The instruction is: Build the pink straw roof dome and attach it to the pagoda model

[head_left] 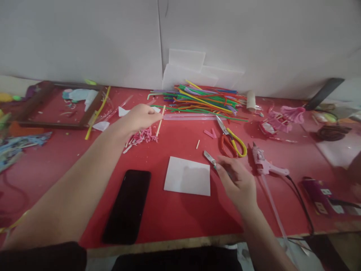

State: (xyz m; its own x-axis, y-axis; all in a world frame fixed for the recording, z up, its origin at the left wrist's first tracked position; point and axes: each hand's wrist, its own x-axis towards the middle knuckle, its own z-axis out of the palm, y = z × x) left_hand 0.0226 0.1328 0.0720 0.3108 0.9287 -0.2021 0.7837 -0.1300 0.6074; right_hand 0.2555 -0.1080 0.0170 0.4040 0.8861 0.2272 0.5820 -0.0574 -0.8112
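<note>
My left hand point(142, 116) is closed, pinching a thin pale wooden stick point(160, 124) near its upper part, above a pile of pink scraps point(143, 137). My right hand point(239, 182) is wrapped around a craft knife point(210, 158), its blade pointing up and left over the corner of a folded white paper point(187, 176). A short piece of pale stick point(197, 144) lies on the red table just beyond that paper. Scissors with orange and yellow handles point(231, 139) lie partly open beyond my right hand.
Colourful pipe cleaners point(203, 98) are heaped by the wall. A black phone point(128, 207) lies front left, a brown frame point(84, 119) farther back. On the right are a pink glue gun point(265, 163) with a trailing cord, a purple box point(318, 195) and pink ruffled pieces point(291, 114).
</note>
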